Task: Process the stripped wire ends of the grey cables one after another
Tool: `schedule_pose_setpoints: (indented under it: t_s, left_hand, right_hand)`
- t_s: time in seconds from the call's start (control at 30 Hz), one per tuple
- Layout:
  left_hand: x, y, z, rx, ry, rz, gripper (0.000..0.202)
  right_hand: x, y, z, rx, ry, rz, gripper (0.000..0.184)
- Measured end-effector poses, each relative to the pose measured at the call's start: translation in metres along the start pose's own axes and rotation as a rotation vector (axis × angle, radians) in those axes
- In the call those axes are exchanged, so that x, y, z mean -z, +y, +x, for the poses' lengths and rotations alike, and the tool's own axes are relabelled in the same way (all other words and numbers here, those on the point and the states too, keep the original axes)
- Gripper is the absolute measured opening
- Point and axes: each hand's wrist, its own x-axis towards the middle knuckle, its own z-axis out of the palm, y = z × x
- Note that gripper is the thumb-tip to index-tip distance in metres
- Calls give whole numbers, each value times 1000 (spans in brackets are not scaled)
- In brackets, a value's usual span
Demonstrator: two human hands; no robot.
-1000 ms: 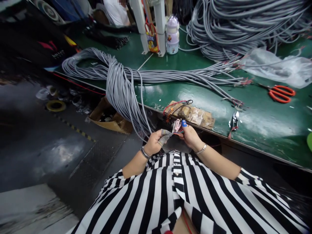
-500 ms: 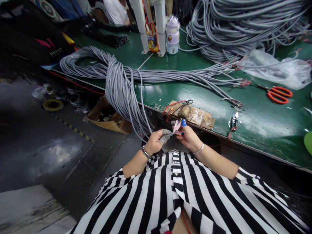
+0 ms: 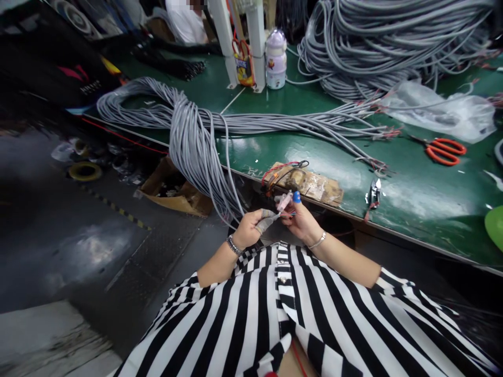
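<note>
My left hand (image 3: pixel 251 229) pinches the end of a grey cable (image 3: pixel 240 205), with grey coverings on its thumb and finger. Thin coloured wires (image 3: pixel 290 214) fan out from the cable end towards my right hand (image 3: pixel 304 224). That hand is closed at the fingertips on these wires, and its thumb wears a blue cover. A pale pinkish-white piece (image 3: pixel 283 201) stands up between the two hands; its exact kind is too small to tell. From the green table, a thick bundle of grey cables (image 3: pixel 192 136) hangs over the edge beside my left hand.
Just beyond my hands, a wooden block with wires (image 3: pixel 314 187) lies at the table edge. To the right are cutting pliers (image 3: pixel 375 192), orange-handled scissors (image 3: pixel 445 152) and a plastic bag (image 3: pixel 440 112). A bottle (image 3: pixel 276 60) and large cable coils (image 3: pixel 377 42) stand behind. Below is a cardboard box (image 3: pixel 173 196).
My hands stay nearly in place, still holding the cable and wires. The pinkish-white piece has tilted slightly. The view has shifted a little, so the table items appear slightly further left.
</note>
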Motion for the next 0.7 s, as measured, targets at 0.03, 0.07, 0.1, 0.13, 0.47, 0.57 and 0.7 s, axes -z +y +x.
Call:
schedule_pose_setpoints:
  t_s: [0.03,0.07,0.1,0.13,0.47,0.57,0.7]
  left_hand:
    - [1,0,-2,0,-9,-3,33]
    - [3,1,-4,-1,-21,-5,33]
    - [4,1,-7,-4,-29,-5,33]
    - [6,2,-10,-10,-34,-2,32]
    - [18,5,-39,-108,-70,93,27]
    - [18,3,-41,-111,-28,107,26]
    - [15,3,-40,-104,4,102,25]
  right_hand:
    - [2,1,-1,-19,-6,4,57]
    - [4,1,-1,-35,-16,9,58]
    - [6,2,-2,-44,-28,13,58]
    - [9,2,-2,-49,-39,15,58]
    - [27,1,-6,-50,-13,-24,56]
    - [28,0,-7,-59,-9,-32,57]
    - [29,1,-8,-61,-27,-63,58]
